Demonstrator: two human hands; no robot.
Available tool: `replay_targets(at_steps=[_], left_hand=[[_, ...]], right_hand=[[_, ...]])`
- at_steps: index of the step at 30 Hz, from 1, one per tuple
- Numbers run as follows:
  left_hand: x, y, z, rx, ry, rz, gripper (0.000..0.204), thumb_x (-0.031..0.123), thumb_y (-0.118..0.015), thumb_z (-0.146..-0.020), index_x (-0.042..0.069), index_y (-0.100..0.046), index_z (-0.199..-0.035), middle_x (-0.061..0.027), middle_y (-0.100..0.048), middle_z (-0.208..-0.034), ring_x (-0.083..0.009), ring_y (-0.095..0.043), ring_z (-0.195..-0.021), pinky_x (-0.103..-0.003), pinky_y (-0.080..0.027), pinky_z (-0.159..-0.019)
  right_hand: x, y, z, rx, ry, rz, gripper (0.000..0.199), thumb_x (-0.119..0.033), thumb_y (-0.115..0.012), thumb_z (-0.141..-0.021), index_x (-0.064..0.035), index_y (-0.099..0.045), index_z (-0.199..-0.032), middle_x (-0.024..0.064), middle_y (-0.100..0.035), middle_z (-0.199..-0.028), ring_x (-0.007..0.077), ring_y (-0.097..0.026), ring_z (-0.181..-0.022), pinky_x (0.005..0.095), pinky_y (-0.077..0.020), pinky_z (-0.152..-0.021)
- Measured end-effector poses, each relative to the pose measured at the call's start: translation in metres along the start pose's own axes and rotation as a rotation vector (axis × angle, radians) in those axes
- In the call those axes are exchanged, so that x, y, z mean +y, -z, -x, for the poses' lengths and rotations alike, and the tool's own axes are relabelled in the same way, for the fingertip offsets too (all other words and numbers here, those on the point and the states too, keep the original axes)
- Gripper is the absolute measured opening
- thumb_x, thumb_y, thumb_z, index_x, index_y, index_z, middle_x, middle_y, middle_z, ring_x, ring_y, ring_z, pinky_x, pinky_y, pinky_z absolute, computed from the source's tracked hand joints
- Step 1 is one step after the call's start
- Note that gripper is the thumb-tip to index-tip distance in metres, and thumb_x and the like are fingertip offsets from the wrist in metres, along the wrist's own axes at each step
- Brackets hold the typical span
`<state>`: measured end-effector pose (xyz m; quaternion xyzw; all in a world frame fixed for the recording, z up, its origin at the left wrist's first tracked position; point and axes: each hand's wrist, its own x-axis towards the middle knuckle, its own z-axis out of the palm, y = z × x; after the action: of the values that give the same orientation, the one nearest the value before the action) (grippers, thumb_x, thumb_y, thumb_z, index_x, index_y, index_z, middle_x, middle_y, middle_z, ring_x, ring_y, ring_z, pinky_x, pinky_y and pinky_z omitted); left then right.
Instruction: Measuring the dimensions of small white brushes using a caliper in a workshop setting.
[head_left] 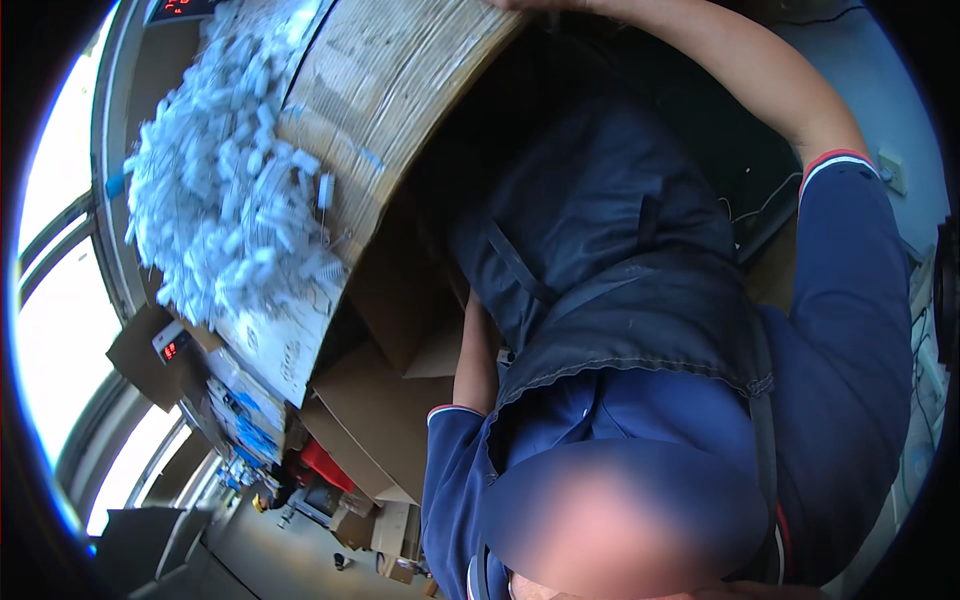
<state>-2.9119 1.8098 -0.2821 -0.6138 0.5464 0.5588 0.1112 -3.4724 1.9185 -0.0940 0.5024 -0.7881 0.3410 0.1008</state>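
Note large heap of small, whitish plastic pieces (pixel 230 190) on tan corrugated cardboard surface (pixel 390 85); judge much outstanding, cannot tell portion already done; find right hand (pixel 530 4) at surface's edge, mostly out of frame, grip untellable; cannot see left hand, hidden near black fabric apron (pixel 640 310); note brown cardboard box (pixel 385 410) crowding left side.

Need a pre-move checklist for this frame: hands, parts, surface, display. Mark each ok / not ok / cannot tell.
1. Right hand at the cardboard's edge: ok, though mostly cut off by the frame.
2. Right grip: cannot tell, fingers out of frame.
3. Left hand visible: not ok; only the forearm shows beside the apron.
4. White parts on the cardboard: ok.
5. Parts in order: not ok, loose heap.
6. Lower display lit: ok, red digits.
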Motion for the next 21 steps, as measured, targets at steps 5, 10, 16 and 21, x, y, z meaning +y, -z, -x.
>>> replay_targets(at_steps=[5,10,16,21], left_hand=[[0.000,-0.007,0.001,0.018,-0.072,0.135,0.029,0.018,-0.064,-0.099,0.002,-0.075,-0.120,-0.0124,-0.077,-0.107,-0.0219,-0.073,-0.097,-0.034,-0.057,-0.083],[0.021,-0.026,-0.012,-0.016,-0.143,0.294,0.029,0.018,-0.064,-0.099,0.002,-0.074,-0.120,-0.0123,-0.077,-0.108,-0.0218,-0.073,-0.097,-0.034,-0.057,-0.083],[-0.012,-0.001,-0.041,0.035,-0.247,0.510,0.028,0.018,-0.063,-0.102,-0.001,-0.072,-0.121,-0.0096,-0.075,-0.108,-0.0186,-0.069,-0.091,-0.030,-0.055,-0.081],[0.041,0.000,0.022,0.092,-0.413,0.461,0.022,0.015,-0.063,-0.104,-0.001,-0.072,-0.116,-0.0056,-0.073,-0.101,-0.0142,-0.067,-0.089,-0.028,-0.054,-0.083]], right_hand=[[-0.003,-0.008,0.000,0.043,0.069,0.073,0.024,-0.030,-0.064,-0.090,-0.0086,-0.063,-0.079,0.0162,-0.069,-0.077,0.0390,-0.069,-0.073,0.0483,-0.0546,-0.066],[-0.002,0.004,-0.001,0.015,0.070,0.208,0.022,-0.030,-0.063,-0.091,-0.0100,-0.062,-0.083,0.0155,-0.069,-0.077,0.0390,-0.069,-0.073,0.0501,-0.0540,-0.062],[-0.019,-0.022,-0.003,-0.058,0.001,0.282,0.023,-0.033,-0.064,-0.091,-0.0117,-0.062,-0.082,0.0198,-0.068,-0.074,0.0419,-0.069,-0.071,0.0507,-0.0540,-0.062],[0.015,-0.002,0.005,-0.080,-0.009,0.242,0.020,-0.033,-0.062,-0.100,-0.0129,-0.063,-0.096,0.0163,-0.070,-0.087,0.0400,-0.069,-0.082,0.0490,-0.0536,-0.067]])
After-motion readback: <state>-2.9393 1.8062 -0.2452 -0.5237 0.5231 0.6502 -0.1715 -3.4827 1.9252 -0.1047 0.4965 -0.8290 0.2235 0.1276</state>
